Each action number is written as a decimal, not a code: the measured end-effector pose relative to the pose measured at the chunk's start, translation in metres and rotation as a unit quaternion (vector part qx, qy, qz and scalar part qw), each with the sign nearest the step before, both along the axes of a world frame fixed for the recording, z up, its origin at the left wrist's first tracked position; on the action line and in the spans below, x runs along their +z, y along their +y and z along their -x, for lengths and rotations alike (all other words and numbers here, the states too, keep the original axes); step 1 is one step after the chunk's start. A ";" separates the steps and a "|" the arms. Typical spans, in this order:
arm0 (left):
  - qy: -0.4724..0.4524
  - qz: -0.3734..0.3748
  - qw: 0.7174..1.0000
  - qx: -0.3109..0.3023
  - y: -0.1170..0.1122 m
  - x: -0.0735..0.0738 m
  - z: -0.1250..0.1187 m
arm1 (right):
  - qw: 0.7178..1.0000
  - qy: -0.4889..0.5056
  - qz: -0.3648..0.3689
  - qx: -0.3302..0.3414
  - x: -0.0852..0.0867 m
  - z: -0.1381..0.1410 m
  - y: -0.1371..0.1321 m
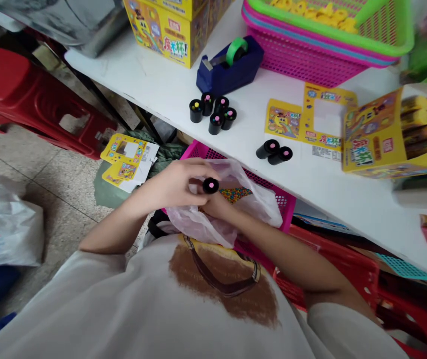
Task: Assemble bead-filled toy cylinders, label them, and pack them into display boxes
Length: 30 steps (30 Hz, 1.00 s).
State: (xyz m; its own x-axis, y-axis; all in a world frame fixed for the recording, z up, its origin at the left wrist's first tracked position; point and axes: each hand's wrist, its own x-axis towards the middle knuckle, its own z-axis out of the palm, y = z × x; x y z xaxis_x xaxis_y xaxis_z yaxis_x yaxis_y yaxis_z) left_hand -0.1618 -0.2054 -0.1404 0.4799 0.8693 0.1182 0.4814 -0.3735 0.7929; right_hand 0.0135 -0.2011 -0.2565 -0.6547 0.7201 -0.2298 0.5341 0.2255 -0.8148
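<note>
At the centre of the frame, a person seated at a white table [161, 85] holds a small black tube [210, 185] with a pink dot on its cap just over an open plastic bag [253, 199]. The left hand [176, 185] curls its fingers [194, 175] tightly around the tube. The right hand [219, 205] sits just beneath it at the mouth of the bag, its fingers hidden, so their grip cannot be told. Coloured beads [236, 193] show inside the bag, which rests in a pink basket [284, 200] below the table edge.

On the table above, five matching tubes [213, 112] stand in a cluster beside a blue tape dispenser [228, 67], and two more tubes [275, 151] lie on their sides to the right. Flattened yellow packaging [311, 122] and an open yellow box [378, 137] lie at the right, with stacked pink and green baskets [325, 50] at the top. A red stool [19, 85] stands at the upper left.
</note>
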 end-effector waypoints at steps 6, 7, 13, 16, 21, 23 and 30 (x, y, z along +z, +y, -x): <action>0.074 0.033 0.997 0.008 -0.009 -0.022 0.007 | 0.994 0.040 -0.007 -0.099 0.032 -0.061 -0.007; 0.088 0.045 0.995 0.002 -0.010 -0.028 0.005 | 0.992 0.047 -0.035 -0.110 0.037 -0.066 -0.010; 0.084 0.078 0.993 -0.012 -0.012 -0.058 -0.022 | 0.964 -0.065 -0.256 -0.041 0.056 -0.071 -0.024; 0.075 0.070 0.995 -0.015 -0.012 -0.062 -0.028 | 0.944 -0.118 -0.307 0.033 0.060 -0.071 -0.025; 0.044 0.056 0.997 -0.008 -0.013 -0.061 -0.029 | 0.893 -0.161 -0.404 0.117 0.069 -0.072 -0.025; 0.046 0.057 0.997 -0.007 -0.012 -0.060 -0.029 | 0.883 -0.169 -0.421 0.121 0.073 -0.072 -0.025; 0.053 0.051 0.997 -0.003 -0.009 -0.062 -0.028 | 0.910 -0.165 -0.351 0.148 0.078 -0.077 -0.020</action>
State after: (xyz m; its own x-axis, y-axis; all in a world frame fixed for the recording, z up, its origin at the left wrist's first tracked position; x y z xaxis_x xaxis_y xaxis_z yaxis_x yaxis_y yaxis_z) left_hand -0.1342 -0.2140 -0.2028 0.4906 0.8711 -0.0214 0.5621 -0.2976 0.7717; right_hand 0.0903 -0.2213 -0.1783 -0.8230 0.5681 0.0001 0.5540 0.8027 -0.2207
